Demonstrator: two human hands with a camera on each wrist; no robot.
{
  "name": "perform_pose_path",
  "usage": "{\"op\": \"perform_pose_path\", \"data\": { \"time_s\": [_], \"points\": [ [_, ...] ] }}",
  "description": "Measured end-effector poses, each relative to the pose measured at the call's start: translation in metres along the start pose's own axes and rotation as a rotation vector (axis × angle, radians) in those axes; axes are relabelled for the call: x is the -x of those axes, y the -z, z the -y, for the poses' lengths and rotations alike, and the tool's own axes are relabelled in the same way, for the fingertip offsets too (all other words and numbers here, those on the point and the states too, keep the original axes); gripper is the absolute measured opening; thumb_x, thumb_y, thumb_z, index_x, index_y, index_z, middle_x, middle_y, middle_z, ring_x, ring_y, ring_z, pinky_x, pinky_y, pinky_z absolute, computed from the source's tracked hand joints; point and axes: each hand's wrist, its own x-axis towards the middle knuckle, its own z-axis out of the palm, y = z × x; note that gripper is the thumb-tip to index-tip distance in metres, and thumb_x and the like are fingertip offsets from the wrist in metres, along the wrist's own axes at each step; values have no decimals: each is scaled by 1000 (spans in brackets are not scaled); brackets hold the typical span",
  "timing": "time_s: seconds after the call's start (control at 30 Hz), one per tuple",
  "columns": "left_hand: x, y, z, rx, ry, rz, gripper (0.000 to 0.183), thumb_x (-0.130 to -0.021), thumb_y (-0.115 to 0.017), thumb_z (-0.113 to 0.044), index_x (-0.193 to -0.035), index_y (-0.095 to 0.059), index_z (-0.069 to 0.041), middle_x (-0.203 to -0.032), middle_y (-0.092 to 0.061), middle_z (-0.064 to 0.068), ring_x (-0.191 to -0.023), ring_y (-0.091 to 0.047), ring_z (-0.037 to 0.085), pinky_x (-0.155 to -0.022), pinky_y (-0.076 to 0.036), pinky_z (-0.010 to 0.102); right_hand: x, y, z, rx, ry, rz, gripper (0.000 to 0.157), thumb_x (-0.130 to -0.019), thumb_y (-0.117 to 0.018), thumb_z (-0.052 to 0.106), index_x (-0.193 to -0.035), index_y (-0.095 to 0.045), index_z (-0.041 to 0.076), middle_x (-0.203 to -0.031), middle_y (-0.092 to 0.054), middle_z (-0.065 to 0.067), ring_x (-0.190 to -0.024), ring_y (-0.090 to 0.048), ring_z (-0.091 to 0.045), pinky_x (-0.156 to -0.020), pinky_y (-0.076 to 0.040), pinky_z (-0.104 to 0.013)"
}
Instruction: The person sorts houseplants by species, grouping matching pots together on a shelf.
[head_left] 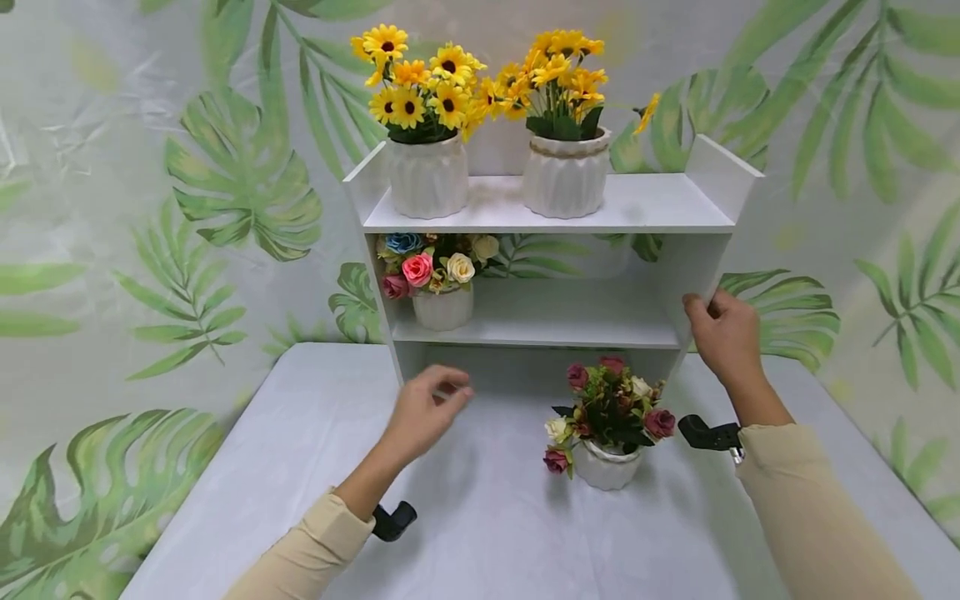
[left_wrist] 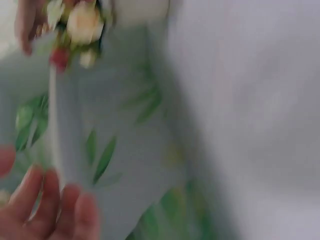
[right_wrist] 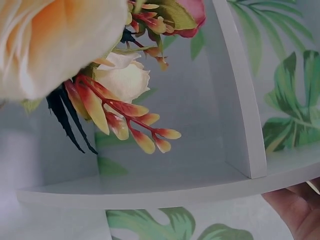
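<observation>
A white shelf unit (head_left: 570, 310) stands on the table, with a top deck and a middle board. My right hand (head_left: 726, 333) grips the edge of its right side panel; in the right wrist view that hand (right_wrist: 299, 212) is partly cut off at the frame's edge. My left hand (head_left: 429, 412) hovers in front of the lower left of the shelf, fingers loosely bent and holding nothing. The left wrist view shows the same hand (left_wrist: 47, 210), blurred. Between my arms, a white pot (head_left: 606, 467) of dark red and cream artificial roses stands on the table.
Two white pots of yellow sunflowers, the left pot (head_left: 429, 177) and the right pot (head_left: 566, 177), stand on the top deck. A pot (head_left: 444, 308) of mixed roses sits at the middle board's left end. A leaf-patterned sheet (head_left: 247, 167) hangs behind the white-covered table (head_left: 300, 433).
</observation>
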Motion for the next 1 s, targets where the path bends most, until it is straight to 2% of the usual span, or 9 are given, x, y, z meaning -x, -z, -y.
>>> {"op": "perform_pose_path", "data": {
  "time_s": [0.07, 0.13, 0.2, 0.3, 0.4, 0.47, 0.7, 0.87, 1.0],
  "points": [
    [7, -18, 5, 12, 43, 180, 18, -93, -67, -20, -107, -72, -10, -108, -71, 6, -97, -66, 20, -78, -55, 30, 0, 0, 0, 13, -6, -4, 44, -100, -48, 30, -110, -69, -7, -107, -70, -30, -77, -53, -4, -56, -35, -7],
    [11, -35, 11, 19, 86, 315, 20, -94, -65, -23, -108, -73, -10, -110, -71, 6, -97, -65, 19, -74, -53, 27, 0, 0, 0, 19, -11, 0, 44, -100, -48, 30, -111, -69, -7, -107, -70, -30, -80, -58, -12, -56, -35, -7],
    [13, -51, 16, 44, 119, 403, 23, -94, -65, -24, -110, -72, -9, -112, -71, 7, -96, -65, 18, -70, -52, 27, 1, -1, 0, 17, -17, 13, 45, -100, -47, 30, -112, -69, -7, -108, -70, -30, -86, -63, -23, -56, -35, -7],
    [15, -71, 20, 88, 161, 470, 24, -93, -66, -22, -112, -71, -8, -111, -71, 8, -92, -64, 15, -68, -50, 27, 2, -2, 0, 2, -26, 33, 46, -100, -46, 30, -117, -67, -7, -114, -68, -31, -98, -65, -36, -60, -41, -12],
    [17, -88, 19, 130, 182, 491, 20, -93, -65, -17, -109, -74, -9, -109, -73, 9, -87, -66, 15, -65, -49, 25, 3, -2, 0, 0, -32, 36, 46, -101, -46, 30, -119, -66, -7, -117, -67, -31, -103, -64, -40, -66, -47, -23],
    [18, -98, 17, 134, 179, 479, 18, -92, -63, -11, -106, -75, -9, -108, -74, 10, -86, -68, 17, -63, -48, 23, 3, -2, 0, 2, -28, 34, 46, -101, -45, 30, -119, -66, -7, -117, -67, -31, -102, -64, -40, -66, -47, -24],
    [16, -129, 14, 129, 108, 406, 31, -80, -63, 8, -108, -70, -2, -109, -71, 14, -90, -69, 21, -63, -47, 18, 2, -2, 0, 5, -29, 35, 47, -101, -45, 31, -117, -67, -8, -115, -68, -31, -101, -63, -37, -59, -34, -8],
    [10, -145, 13, 185, 123, 362, 39, -79, -76, 0, -115, -64, 2, -112, -67, 16, -95, -63, 18, -79, -50, 23, 3, -3, 1, -1, -36, 37, 47, -101, -46, 30, -120, -66, -7, -118, -67, -31, -102, -64, -38, -61, -37, -12],
    [4, -154, 10, 225, 156, 414, 49, -80, -82, -14, -123, -61, -4, -120, -67, 12, -97, -56, 7, -86, -47, 22, 2, -2, 1, 4, -26, 33, 47, -101, -46, 30, -119, -66, -8, -116, -67, -32, -101, -64, -38, -60, -35, -9]
  ]
}}
